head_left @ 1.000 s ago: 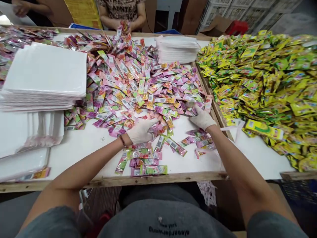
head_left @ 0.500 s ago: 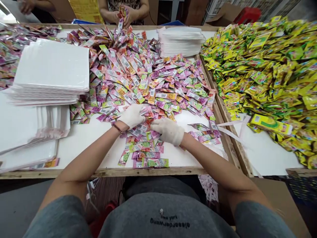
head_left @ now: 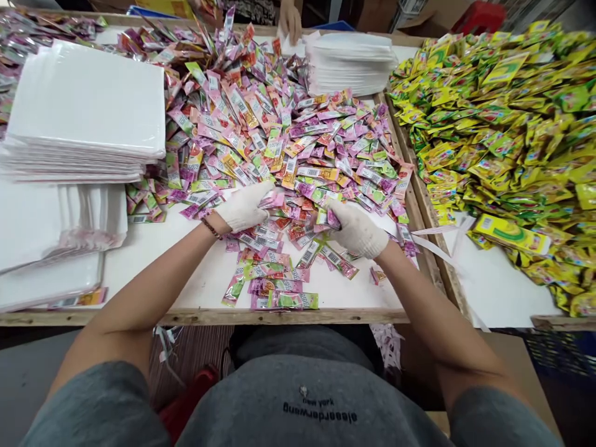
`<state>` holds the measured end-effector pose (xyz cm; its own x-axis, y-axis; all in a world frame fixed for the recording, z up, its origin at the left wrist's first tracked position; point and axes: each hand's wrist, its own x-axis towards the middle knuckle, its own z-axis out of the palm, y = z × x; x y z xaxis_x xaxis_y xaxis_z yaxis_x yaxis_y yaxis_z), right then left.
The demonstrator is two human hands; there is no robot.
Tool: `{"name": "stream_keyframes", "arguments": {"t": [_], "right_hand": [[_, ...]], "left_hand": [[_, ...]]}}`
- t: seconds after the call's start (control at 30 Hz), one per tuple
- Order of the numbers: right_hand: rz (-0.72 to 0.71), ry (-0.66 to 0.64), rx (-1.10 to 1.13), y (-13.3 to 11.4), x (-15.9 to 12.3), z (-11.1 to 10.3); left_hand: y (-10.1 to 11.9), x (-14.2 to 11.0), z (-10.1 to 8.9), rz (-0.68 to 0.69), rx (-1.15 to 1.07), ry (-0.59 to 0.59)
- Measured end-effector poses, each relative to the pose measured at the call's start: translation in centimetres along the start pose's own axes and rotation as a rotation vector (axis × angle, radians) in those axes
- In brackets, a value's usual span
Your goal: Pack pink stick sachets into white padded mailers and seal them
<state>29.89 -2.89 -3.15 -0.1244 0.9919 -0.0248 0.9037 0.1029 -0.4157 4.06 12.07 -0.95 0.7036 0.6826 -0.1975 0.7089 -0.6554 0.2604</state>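
Both our gloved hands, left hand (head_left: 243, 208) and right hand (head_left: 357, 230), clutched pink sachets (head_left: 298, 155) at the pile's near edge, forearms angled inward, bare table (head_left: 186, 273) between us and the wooden rim (head_left: 205, 318)

You are finding bare white table (head_left: 186, 261) lying open to the left of your left hand (head_left: 243, 208), between the sachet pile (head_left: 279, 124) and the wooden front edge (head_left: 195, 318). The stack of white bags (head_left: 88, 112) is blocking the far left, the loose sachets (head_left: 279, 292) are cluttering the near middle, and the wooden divider (head_left: 419, 217) is walling off the yellow packets (head_left: 503, 124) on your right.
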Motion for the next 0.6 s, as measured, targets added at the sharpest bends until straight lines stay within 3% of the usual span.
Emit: {"name": "stream_keyframes", "arguments": {"t": [0.13,0.27,0.43,0.6], "right_hand": [[-0.035,-0.132,-0.132,-1.6,2.2,0.8],[-0.025,-0.275,-0.311,-3.2,3.5,1.5],[-0.124,-0.151,-0.214,-1.8,2.4,0.2],[-0.117,-0.164,-0.124,-1.5,1.6,-1.0]], "left_hand": [[2.2,2.0,1.4,0.13,0.2,-0.125],[2.0,1.7,0.8,0.169,0.222,-0.046],[-0.4,-1.1,-1.6,0.002,0.1,-0.026],[-0.5,-1.9,-1.5,0.095,0.114,-0.207]]}}
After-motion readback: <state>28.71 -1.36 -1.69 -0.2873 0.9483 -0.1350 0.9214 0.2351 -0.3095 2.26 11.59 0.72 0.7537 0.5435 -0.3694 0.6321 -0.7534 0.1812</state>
